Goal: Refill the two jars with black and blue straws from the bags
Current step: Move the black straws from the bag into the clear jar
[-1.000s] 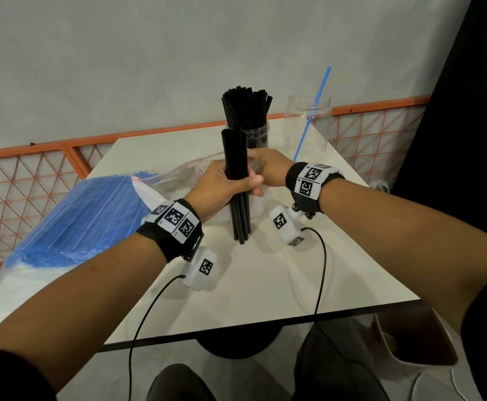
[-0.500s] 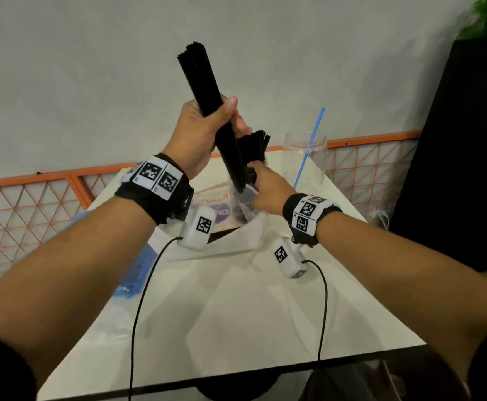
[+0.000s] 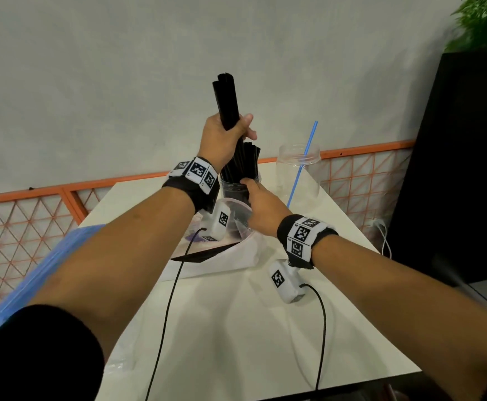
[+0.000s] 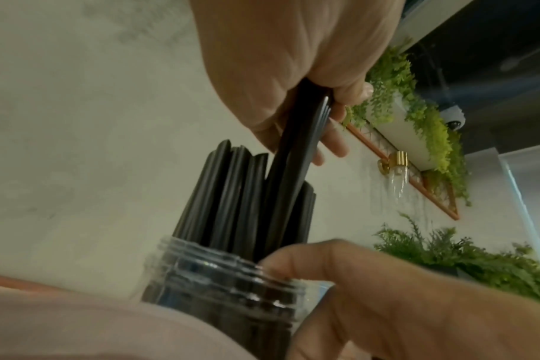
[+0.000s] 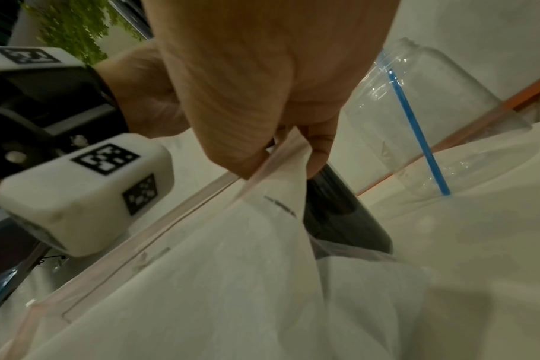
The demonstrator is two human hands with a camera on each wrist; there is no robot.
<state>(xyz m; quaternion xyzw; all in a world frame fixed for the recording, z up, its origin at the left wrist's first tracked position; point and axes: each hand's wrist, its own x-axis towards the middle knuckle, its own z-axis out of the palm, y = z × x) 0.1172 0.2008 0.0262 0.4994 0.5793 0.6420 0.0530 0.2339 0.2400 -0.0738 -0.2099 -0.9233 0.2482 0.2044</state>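
Behind our white table (image 3: 236, 328), a plain grey wall and an orange mesh rail (image 3: 48, 192) are filling the background, with green foliage at two o'clock. A second ago we were squaring a bundle of black straws (image 3: 228, 108) upright on the tabletop; now our left hand (image 3: 222, 140), fingers wrapped firmly round the bundle, is lowering its bottom end into the near jar (image 3: 238, 188) at twelve o'clock, among the black straws already standing there. We judge the black refill is nearly finished. Our right hand (image 3: 261, 209) is curling its fingers round that jar's threaded rim, steadying it.

Both jars are clear, thin-walled plastic with ribbed screw necks. The second jar (image 3: 298, 172), at one o'clock, is holding only one slender blue straw (image 3: 303, 166), leaning. The straws are smooth, matte, stiff tubes. A floppy translucent zip bag (image 3: 216, 261) is lying crumpled below the jar, and the bag of blue straws (image 3: 34, 279) is waiting at nine o'clock.
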